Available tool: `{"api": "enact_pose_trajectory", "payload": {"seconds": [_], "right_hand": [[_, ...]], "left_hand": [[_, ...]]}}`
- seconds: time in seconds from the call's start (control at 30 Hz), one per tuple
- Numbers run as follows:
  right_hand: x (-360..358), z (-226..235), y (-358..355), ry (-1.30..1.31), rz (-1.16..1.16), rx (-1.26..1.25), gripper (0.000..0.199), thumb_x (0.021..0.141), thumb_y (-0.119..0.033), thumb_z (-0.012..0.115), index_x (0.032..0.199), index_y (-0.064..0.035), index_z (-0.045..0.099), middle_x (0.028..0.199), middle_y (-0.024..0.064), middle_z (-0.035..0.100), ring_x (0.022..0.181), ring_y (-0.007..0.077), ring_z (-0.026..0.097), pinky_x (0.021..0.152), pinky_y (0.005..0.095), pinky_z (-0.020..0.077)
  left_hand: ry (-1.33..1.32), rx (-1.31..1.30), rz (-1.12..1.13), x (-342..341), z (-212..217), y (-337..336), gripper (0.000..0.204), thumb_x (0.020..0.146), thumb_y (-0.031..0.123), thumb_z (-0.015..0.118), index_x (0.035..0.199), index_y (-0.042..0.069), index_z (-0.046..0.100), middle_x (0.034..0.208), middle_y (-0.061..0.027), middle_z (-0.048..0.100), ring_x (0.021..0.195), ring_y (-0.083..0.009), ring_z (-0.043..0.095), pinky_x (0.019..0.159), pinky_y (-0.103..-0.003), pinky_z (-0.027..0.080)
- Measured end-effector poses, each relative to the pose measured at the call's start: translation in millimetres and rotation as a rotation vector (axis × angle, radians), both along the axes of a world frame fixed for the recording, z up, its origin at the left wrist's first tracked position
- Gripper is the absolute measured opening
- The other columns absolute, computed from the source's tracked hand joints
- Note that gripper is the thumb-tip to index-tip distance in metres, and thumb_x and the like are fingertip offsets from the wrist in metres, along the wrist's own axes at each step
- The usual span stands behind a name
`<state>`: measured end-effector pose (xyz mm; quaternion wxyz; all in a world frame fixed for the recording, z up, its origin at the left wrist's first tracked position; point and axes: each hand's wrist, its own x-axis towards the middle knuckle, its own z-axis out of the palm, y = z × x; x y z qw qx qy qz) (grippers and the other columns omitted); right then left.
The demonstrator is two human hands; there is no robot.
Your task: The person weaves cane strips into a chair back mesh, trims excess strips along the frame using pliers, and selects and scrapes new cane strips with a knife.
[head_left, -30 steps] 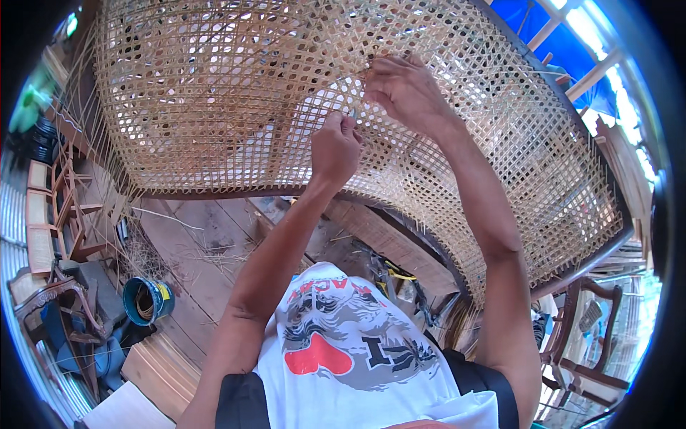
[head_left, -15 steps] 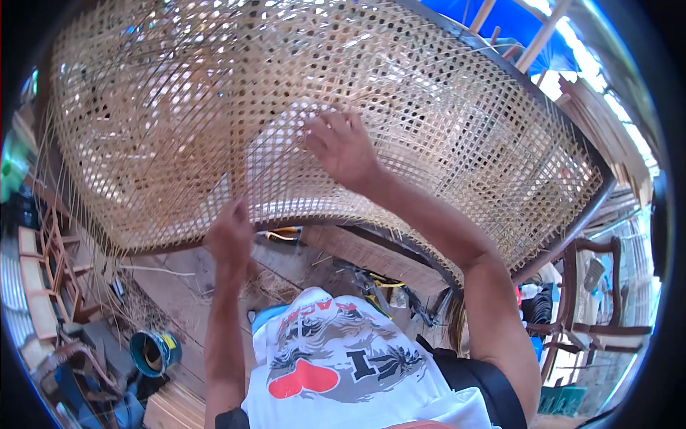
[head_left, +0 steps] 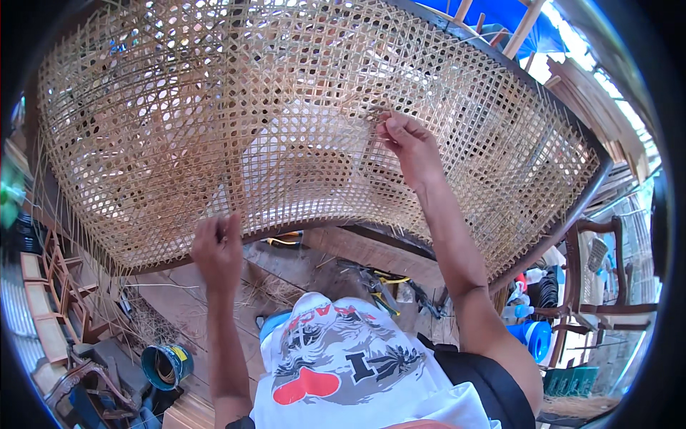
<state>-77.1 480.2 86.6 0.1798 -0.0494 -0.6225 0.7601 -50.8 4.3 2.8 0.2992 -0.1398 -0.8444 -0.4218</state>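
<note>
A large panel of woven cane, pale tan with a lattice of small holes, spans the upper view inside a dark wooden frame. My right hand is over the right-middle part of the weave, thumb and fingers pinched on what looks like a thin cane strand. At the panel's near edge, left of centre, my left hand is closed with its fingers curled; whatever it may hold is too small to make out. Long loose cane ends hang from the panel's left edge.
Below the panel lie a wooden plank and some tools on the board floor. A dark teal bucket stands at lower left, near wooden frames. At right are a dark wooden chair frame and a blue container.
My right hand has moved right across the weave, its fingers now pinched. My left hand has shifted slightly left and down. The panel appears a little shifted in view.
</note>
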Motion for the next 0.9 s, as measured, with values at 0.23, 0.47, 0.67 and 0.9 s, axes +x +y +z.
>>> {"api": "enact_pose_trajectory", "payload": {"seconds": [0.23, 0.47, 0.67, 0.9], "right_hand": [[-28.1, 43.7, -11.8, 0.359, 0.094, 0.443, 0.021, 0.122, -0.011, 0.085, 0.141, -0.0061, 0.094, 0.112, 0.0047, 0.093, 0.099, 0.013, 0.084, 0.09, 0.0344, 0.068], [-67.4, 116.5, -14.6, 0.495, -0.266, 0.86, 0.01, 0.117, -0.012, 0.084, 0.118, -0.0062, 0.092, 0.106, -0.0004, 0.086, 0.099, 0.0089, 0.078, 0.093, 0.0317, 0.0631], [-82.0, 134.8, -11.4, 0.4, 0.587, 0.487, 0.007, 0.115, -0.016, 0.093, 0.112, -0.0094, 0.091, 0.108, 0.0008, 0.082, 0.097, 0.0125, 0.075, 0.089, 0.034, 0.0566], [-126.1, 143.8, 44.2, 0.368, 0.466, 0.766, 0.044, 0.113, -0.029, 0.102, 0.084, -0.0128, 0.073, 0.088, -0.0079, 0.066, 0.078, 0.0041, 0.051, 0.072, 0.0303, 0.0406]], "left_hand": [[0.067, -0.193, -0.019, -47.5, 49.5, 78.2, 0.043, 0.124, 0.047, 0.086, 0.118, 0.005, 0.083, 0.109, -0.0171, 0.08, 0.095, -0.042, 0.083, 0.083, -0.057, 0.065], [-0.216, -0.383, -0.033, -60.7, 58.6, 106.5, 0.051, 0.125, 0.055, 0.081, 0.114, 0.005, 0.088, 0.111, -0.0237, 0.088, 0.097, -0.047, 0.09, 0.083, -0.061, 0.07], [-0.204, -0.357, -0.055, -91.6, 70.4, 118.3, 0.052, 0.125, 0.053, 0.081, 0.108, 0.005, 0.09, 0.095, -0.022, 0.09, 0.09, -0.0444, 0.091, 0.08, -0.06, 0.071], [-0.129, -0.46, -0.028, -123.1, 68.9, 136.1, 0.056, 0.121, 0.06, 0.084, 0.099, 0.009, 0.088, 0.094, -0.0179, 0.088, 0.084, -0.0432, 0.087, 0.075, -0.058, 0.066]]}}
